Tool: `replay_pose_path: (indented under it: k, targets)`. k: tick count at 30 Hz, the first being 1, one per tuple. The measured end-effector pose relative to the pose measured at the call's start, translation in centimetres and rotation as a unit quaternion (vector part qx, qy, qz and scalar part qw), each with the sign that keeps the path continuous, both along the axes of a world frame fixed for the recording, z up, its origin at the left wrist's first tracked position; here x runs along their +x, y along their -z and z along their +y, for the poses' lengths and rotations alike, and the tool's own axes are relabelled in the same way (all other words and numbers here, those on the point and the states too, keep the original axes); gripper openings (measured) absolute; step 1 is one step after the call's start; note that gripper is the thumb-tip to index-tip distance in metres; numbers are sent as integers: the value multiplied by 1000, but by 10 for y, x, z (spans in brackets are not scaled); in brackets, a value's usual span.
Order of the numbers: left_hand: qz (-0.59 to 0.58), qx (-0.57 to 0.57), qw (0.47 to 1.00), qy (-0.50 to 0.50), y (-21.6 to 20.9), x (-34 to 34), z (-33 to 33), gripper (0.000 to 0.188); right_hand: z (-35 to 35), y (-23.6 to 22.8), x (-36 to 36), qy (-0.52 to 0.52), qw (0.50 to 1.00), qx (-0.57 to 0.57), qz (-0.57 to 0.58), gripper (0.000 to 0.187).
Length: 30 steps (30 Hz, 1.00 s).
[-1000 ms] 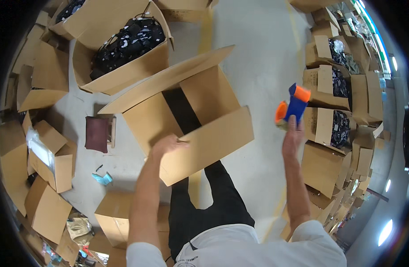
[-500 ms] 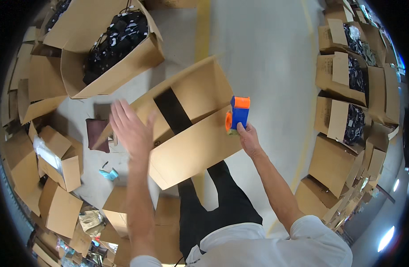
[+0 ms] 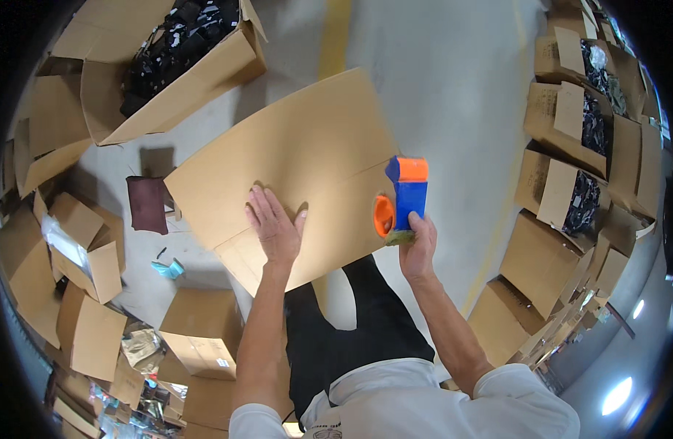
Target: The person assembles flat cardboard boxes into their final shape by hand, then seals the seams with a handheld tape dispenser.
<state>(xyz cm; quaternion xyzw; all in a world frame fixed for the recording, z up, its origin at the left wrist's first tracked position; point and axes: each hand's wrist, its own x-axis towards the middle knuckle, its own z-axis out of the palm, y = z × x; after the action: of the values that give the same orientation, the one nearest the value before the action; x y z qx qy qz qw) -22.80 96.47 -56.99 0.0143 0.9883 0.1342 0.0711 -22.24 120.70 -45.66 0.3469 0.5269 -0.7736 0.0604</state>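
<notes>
A large cardboard carton (image 3: 314, 139) stands in front of my legs, its broad flaps folded over and meeting along a seam. My left hand (image 3: 276, 228) lies flat on the flaps near that seam, fingers spread. At the carton's right edge, my right hand (image 3: 418, 245) is wrapped round a blue and orange tape dispenser (image 3: 411, 196). The dispenser is held upright, with an orange ring on its left side and a greenish part at its lower end. From this angle I cannot tell whether its tape touches the carton.
An open carton (image 3: 197, 86) of black items stands at the far left. Below it are a maroon-topped stool (image 3: 146, 205) and a crumpled light-blue thing (image 3: 168, 268) on the floor. More cartons (image 3: 201, 322) crowd the left; a row of open cartons (image 3: 545, 190) lines the right.
The carton's flaps have come down, covering the opening that showed before. My left hand has moved right and down onto them. The tape dispenser has shifted slightly right.
</notes>
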Motion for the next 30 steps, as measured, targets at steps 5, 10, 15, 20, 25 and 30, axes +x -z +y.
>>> replay_pose_path:
  k: [5, 10, 15, 20, 25, 30]
  targets:
    - [-5, 47, 999, -6, 5, 3, -10, 79, -62, 11, -38, -110, 985, 114, 71, 29]
    - [-92, 473, 848, -222, -26, -25, -28, 59, -105, 95, -18, -151, 965, 194, 93, 39]
    - [-346, 708, 548, -279, -31, -81, -73, 49, -126, 106, -16, -183, 929, 272, 169, 41]
    - [-446, 682, 526, -244, -45, -120, -74, 33, -117, 105, -10, -182, 930, 278, 159, 43]
    - [-369, 568, 715, -176, -51, -143, -64, 15, -121, 87, -16, -198, 929, 282, 136, 41]
    - [-262, 517, 800, -157, -32, -184, -61, 13, -136, 54, -44, -152, 943, 287, 77, 35]
